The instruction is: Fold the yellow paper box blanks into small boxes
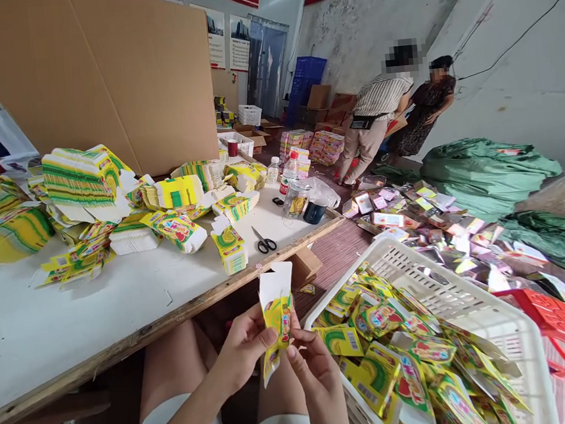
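Above my lap, a yellow and green printed carton [276, 311] stands upright with its white flaps up. My left hand [247, 340] is closed on its left side, thumb pressed across the front. At the lower right edge, my right hand [313, 364] has its thumb and fingers bent close to the carton and touching it. The white basket [507, 324] to my right holds many similar cartons [384, 361], put together and piled loosely. On the table to the left lie stacks of flat cartons [82, 180], and a short stack [229, 248] sits near the edge.
Black scissors [265, 243] lie on the white table [138, 317]. Bottles [286, 175], a jar [297, 197] and a dark cup [315, 212] stand at its corner. Loose boxes [420, 206], green sacks [487, 171] and a red plastic stool [559, 320] lie beyond the basket. Two people stand behind.
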A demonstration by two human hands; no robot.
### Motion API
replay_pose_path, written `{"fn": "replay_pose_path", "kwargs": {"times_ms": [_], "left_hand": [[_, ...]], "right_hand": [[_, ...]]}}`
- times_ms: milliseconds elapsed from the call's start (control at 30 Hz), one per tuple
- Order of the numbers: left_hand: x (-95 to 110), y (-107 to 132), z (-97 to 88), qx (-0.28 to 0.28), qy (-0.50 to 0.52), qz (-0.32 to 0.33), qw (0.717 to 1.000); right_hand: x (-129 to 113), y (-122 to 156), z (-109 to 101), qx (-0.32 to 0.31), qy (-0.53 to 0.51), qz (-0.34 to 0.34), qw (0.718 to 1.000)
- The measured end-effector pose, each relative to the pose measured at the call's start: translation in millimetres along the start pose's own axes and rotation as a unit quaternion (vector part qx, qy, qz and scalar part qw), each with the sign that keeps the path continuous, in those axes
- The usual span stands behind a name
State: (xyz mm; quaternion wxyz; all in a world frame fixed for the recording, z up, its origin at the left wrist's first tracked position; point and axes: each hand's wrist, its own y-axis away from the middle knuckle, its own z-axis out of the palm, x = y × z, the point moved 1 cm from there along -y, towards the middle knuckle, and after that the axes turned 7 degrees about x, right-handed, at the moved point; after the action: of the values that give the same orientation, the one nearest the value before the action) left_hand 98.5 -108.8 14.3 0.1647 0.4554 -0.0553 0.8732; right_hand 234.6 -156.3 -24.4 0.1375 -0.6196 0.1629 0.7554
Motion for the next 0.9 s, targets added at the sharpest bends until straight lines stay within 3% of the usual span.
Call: {"fn": "replay_pose_path", "kwargs": {"times_ms": [133, 200, 300, 400, 500, 733, 833, 900], "left_hand": [[0, 2, 0.5, -0.018, 0.02, -0.021, 0.999], [0, 4, 1.8, -0.03, 0.054, -0.055, 0.997], [-5, 6, 3.2, -0.016, 0.089, -0.109, 0.99], [-12, 8, 2.4, 0.009, 0.116, -0.172, 0.978], [-15, 9, -1.6, 0.037, 0.117, -0.21, 0.97], [-7, 9, -7.0, 0.041, 0.1, -0.241, 0.964], [-9, 11, -5.6, 0.053, 0.083, -0.253, 0.962], [-11, 12, -3.8, 0.026, 0.054, -0.226, 0.972]], "right_hand": [[8, -3, -2, 0.022, 0.045, -0.048, 0.998], [6, -4, -4, 0.053, 0.1, -0.107, 0.988], [-10, -5, -6, 0.079, 0.214, -0.268, 0.936], [-26, -7, -5, 0.012, 0.284, -0.357, 0.89], [-31, -10, -4, -0.031, 0.284, -0.339, 0.896], [-26, -8, -4, -0.023, 0.259, -0.298, 0.919], [-27, -12, -5, -0.027, 0.161, -0.225, 0.961], [-28, -15, -5, -0.025, 0.073, -0.155, 0.985]]}}
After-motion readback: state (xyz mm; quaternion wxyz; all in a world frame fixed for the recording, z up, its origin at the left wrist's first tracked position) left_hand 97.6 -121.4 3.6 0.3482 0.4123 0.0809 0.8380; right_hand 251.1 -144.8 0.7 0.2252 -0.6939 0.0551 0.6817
